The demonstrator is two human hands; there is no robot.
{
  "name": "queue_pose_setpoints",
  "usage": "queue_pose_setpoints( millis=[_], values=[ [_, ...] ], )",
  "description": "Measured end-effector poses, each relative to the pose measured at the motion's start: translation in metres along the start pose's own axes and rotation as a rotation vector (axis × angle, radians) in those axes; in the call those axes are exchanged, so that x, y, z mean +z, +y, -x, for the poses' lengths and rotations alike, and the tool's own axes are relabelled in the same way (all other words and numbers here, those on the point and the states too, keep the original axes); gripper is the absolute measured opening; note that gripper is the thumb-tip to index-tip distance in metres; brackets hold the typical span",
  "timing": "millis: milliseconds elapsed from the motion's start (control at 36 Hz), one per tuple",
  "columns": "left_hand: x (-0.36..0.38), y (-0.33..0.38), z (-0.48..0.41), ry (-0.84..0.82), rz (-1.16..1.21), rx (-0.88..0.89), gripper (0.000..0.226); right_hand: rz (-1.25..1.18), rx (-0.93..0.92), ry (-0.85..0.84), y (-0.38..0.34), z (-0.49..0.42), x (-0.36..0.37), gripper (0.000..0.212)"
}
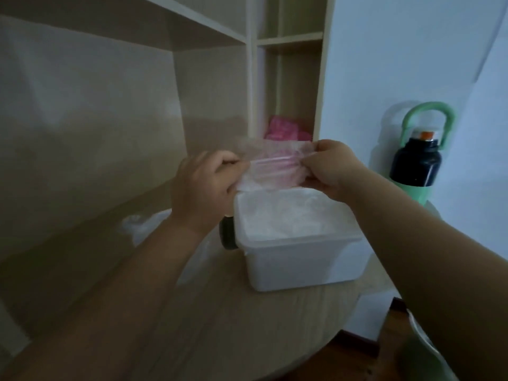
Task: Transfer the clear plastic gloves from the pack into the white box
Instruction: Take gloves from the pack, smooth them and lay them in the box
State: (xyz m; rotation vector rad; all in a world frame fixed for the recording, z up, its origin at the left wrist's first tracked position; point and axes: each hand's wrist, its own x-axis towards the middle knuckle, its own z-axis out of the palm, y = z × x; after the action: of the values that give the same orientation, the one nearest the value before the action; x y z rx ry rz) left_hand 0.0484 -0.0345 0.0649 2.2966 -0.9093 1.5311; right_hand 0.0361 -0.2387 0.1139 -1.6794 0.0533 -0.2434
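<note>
My hands: two, both raised over the box, one at each end of the pack.
Left hand [203,185]: fingers curled in, pinching the pack's left end at the zip strip.
Right hand [332,169]: fingers and thumb bunched together, pinching the pack's right end at the same strip.
Pack [272,163]: one clear plastic pouch with a pink zip line across it, stretched between my two hands. It hangs just above the back rim of the box. The frame is too blurred for me to tell whether its mouth is open or what is inside.
White box [302,265]: one, lid off, standing on the table below my hands.
Clear plastic gloves [280,215]: a crumpled pale heap fills the box nearly to the rim; I cannot count single gloves in it.
Table [247,325]: one, light wood with a rounded edge.
Loose plastic [148,224]: one crumpled clear sheet or bag on the table, left of the box, partly behind my left forearm.
Dark round object [228,233]: one, touching the box's left side; I cannot tell what it is.
Bottle [416,166]: one, dark body with a green carry loop and green base, upright against the wall to the right of the box.
Shelf unit [288,42]: one, beige, behind the table, with several open compartments.
Pink bundle [286,132]: one, in the narrow lower compartment just behind the pack.
</note>
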Motion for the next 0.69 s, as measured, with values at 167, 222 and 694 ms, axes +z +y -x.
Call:
queue_pose_setpoints(
  millis=[167,222,694],
  values=[
    [0.014,0.013,-0.021,-0.376,0.084,-0.013,0.024,0.295,0.119,0.093,0.021,-0.01,-0.044,0.029],
    [0.018,0.019,-0.024,-0.508,0.148,-0.119,0.029,0.304,0.209,0.081,0.025,-0.011,-0.05,0.022],
    [0.022,0.033,-0.04,-0.89,0.351,-0.297,0.024,1.315,0.036,0.004,0.035,-0.005,-0.052,0.029]
  ],
)
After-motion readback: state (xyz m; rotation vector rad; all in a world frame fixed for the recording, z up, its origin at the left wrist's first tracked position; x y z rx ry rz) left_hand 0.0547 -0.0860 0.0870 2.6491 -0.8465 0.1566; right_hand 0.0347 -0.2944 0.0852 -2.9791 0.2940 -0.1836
